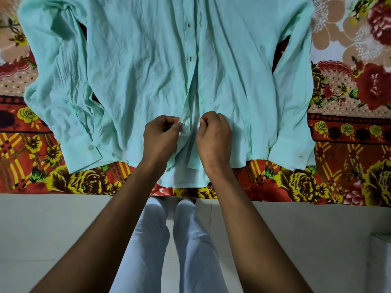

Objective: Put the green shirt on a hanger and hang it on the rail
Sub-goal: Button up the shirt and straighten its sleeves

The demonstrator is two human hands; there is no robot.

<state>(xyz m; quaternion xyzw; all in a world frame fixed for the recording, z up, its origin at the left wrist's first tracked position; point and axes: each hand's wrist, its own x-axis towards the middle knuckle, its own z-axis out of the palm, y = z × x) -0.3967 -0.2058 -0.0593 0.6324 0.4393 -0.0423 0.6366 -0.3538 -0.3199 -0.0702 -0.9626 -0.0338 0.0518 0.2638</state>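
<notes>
Item: green shirt (135, 66), pale mint, long-sleeved, button-front. It lay spread flat and front-up on a bed, hem toward the person, collar end out of frame at the top. The fabric was heavily creased. Both sleeves were folded down along the body, cuffs lying near the hem at either side. Two dark buttons showed on the placket in the upper middle; below them the front stood open in a narrow gap.

Left hand (161, 136): over the lower placket, fingers (167, 121) curled, thumb and forefinger pinching the left front edge of the shirt.

Right hand (213, 136): just beside the left, fingers curled, tips pinched on the opposite front edge.

Support: bedspread (349, 166), floral print in red, yellow and brown, with a paler flowered section at the upper right. The shirt's hem lay close to the bed's near edge.

Also in view: the person's legs in light trousers (190, 240), and a pale tiled floor (53, 229).
</notes>
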